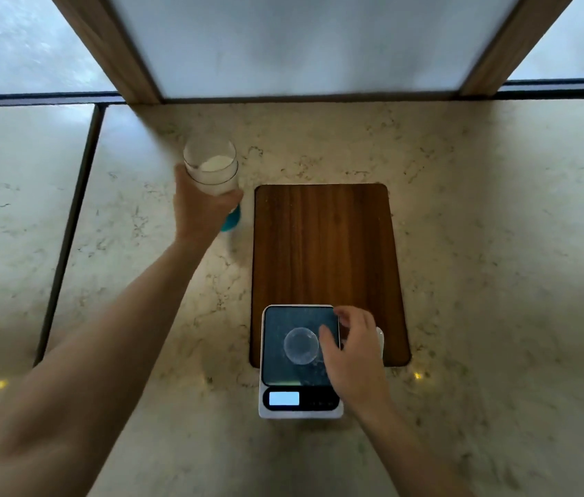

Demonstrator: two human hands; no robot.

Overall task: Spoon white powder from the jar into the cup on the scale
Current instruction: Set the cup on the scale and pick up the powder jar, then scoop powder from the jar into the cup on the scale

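A clear glass jar [211, 166] with white powder in its bottom stands left of the wooden board, and my left hand [200, 206] is wrapped around its lower part. Something blue [231, 218] peeks out below that hand. A small clear cup [301, 345] sits in the middle of the dark platform of the white digital scale [299, 407], whose display is lit. My right hand [353, 353] hovers palm down over the scale's right edge, its fingers apart and its thumb just right of the cup. A white object [380, 340], partly hidden, lies just beyond that hand.
The scale rests on the near end of a dark wooden cutting board [322, 245] on a pale marble counter [498, 245]. A dark seam [68, 238] runs along the counter at the left. Frosted panels in wooden frames [132, 66] rise behind the counter.
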